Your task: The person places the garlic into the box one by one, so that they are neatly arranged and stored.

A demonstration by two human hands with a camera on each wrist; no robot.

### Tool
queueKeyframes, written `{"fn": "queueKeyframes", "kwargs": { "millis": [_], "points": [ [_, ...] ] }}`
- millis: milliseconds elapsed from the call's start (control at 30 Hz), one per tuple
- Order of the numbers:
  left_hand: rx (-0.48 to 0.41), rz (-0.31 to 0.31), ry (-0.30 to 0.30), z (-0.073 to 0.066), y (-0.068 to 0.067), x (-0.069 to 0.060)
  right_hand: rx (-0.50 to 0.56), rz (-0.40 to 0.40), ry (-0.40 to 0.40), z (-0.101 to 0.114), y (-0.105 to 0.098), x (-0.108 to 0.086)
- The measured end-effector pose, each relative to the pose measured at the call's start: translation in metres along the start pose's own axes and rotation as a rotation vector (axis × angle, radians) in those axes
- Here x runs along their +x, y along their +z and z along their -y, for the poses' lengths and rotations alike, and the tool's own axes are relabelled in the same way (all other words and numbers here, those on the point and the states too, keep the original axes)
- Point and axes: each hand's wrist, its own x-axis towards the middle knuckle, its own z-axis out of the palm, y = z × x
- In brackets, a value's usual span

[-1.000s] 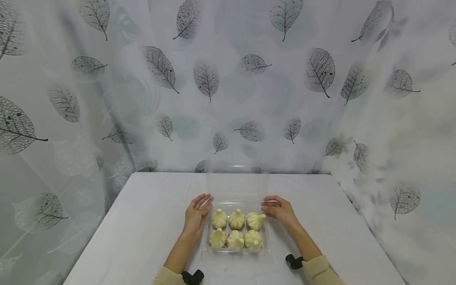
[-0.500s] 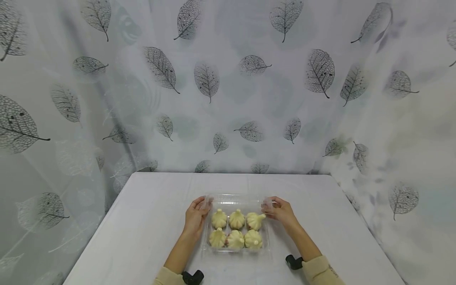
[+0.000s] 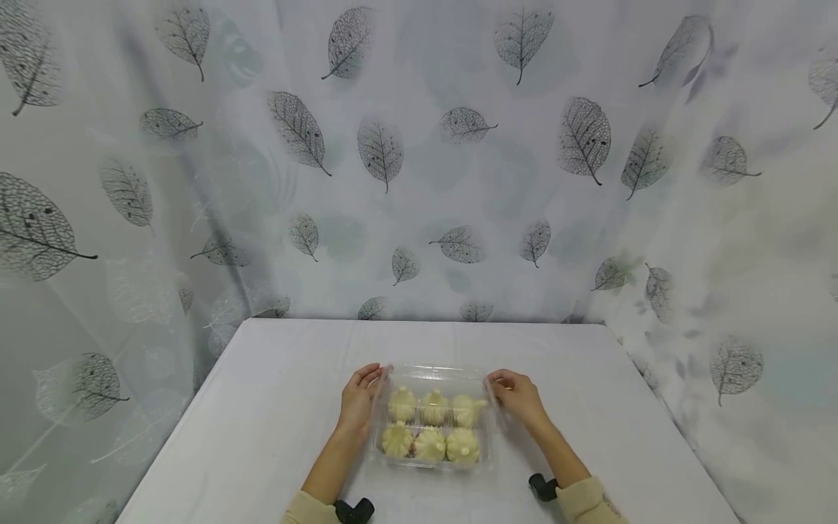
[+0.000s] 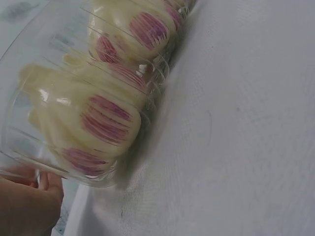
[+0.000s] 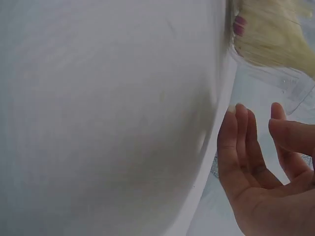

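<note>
A clear plastic clamshell box (image 3: 431, 464) sits on the table, its transparent lid (image 3: 435, 375) lying over the tray. Inside are several pale-yellow garlic bulbs (image 3: 430, 444) in two rows. The left wrist view shows purple streaks on a garlic bulb (image 4: 106, 118) close up. My left hand (image 3: 357, 400) is at the box's back left corner, fingertips touching the edge. Part of its fingers (image 4: 47, 184) is hidden behind the plastic. My right hand (image 3: 517, 397) stands at the back right corner. In the right wrist view, its fingers (image 5: 253, 147) are bent loosely beside the box, with nothing between them.
A white cloth covers the table (image 3: 281, 407). Behind and at both sides hangs a pale curtain (image 3: 419, 182) with a leaf print. A dark device sits at each wrist, such as the left one (image 3: 354, 510).
The lid, upright behind the tray a second ago, has swung forward and down over the garlic bulbs. Both hands have stayed near the back corners, moving only slightly.
</note>
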Motion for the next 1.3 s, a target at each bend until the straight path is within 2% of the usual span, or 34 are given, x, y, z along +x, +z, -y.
{"fn": "queueKeyframes", "kwargs": {
  "millis": [67,133,333,400,633,833,1133,1300],
  "points": [
    [0.008,-0.004,0.000,0.001,0.000,0.000,-0.071,-0.016,-0.023,-0.002,0.001,-0.002],
    [0.006,-0.003,0.006,0.001,0.000,0.000,-0.078,-0.020,-0.028,-0.002,0.002,-0.003],
    [0.020,-0.001,0.023,0.001,0.001,0.000,0.143,0.031,0.053,0.009,-0.001,-0.008],
    [0.022,-0.005,0.024,0.002,0.000,0.001,0.162,0.044,0.064,0.013,-0.003,-0.010],
    [0.008,-0.012,0.027,0.005,-0.001,0.004,0.090,0.047,0.071,0.017,-0.004,-0.014],
    [-0.006,-0.019,0.029,0.005,0.000,0.004,0.107,0.052,0.079,0.016,-0.005,-0.021],
    [-0.126,-0.018,0.042,0.006,0.002,0.002,0.121,0.046,0.064,0.022,-0.007,-0.032],
    [-0.194,0.006,0.047,0.004,0.001,0.000,0.123,0.051,0.065,0.024,-0.008,-0.038]
  ]
}}
